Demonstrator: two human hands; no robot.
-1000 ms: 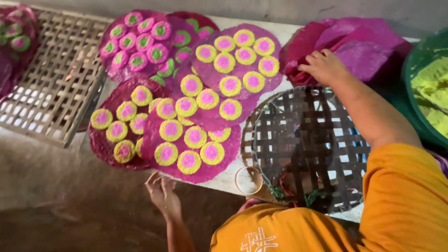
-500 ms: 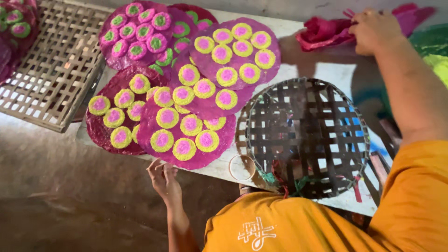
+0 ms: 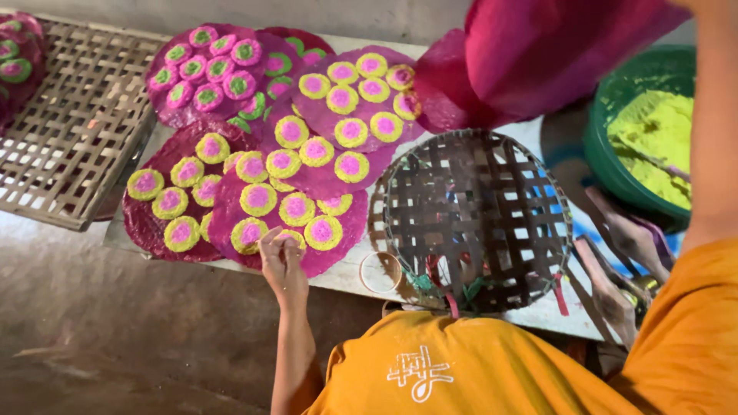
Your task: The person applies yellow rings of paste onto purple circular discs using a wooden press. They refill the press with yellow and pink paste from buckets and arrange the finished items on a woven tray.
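Note:
My left hand (image 3: 281,257) rests at the near edge of a round magenta sheet (image 3: 231,211), its fingertips pinching at a yellow-green disc with a pink centre (image 3: 290,240). Several such discs cover the overlapping magenta sheets on the table. My right arm (image 3: 713,131) reaches up to the top right, where the hand is mostly cut off by the frame edge. It holds a large magenta sheet (image 3: 538,54) lifted in the air above a round woven bamboo tray (image 3: 477,219).
A green basin of yellow-green paste (image 3: 653,138) stands at the right. A flat bamboo lattice rack (image 3: 69,131) lies at the left, with more discs at its far corner. A small ring (image 3: 382,270) sits by the tray at the white table's near edge (image 3: 338,278).
My right hand has lifted the magenta sheet from the pile at the back right up over the woven tray. My left hand has moved up from below the table edge onto the near disc.

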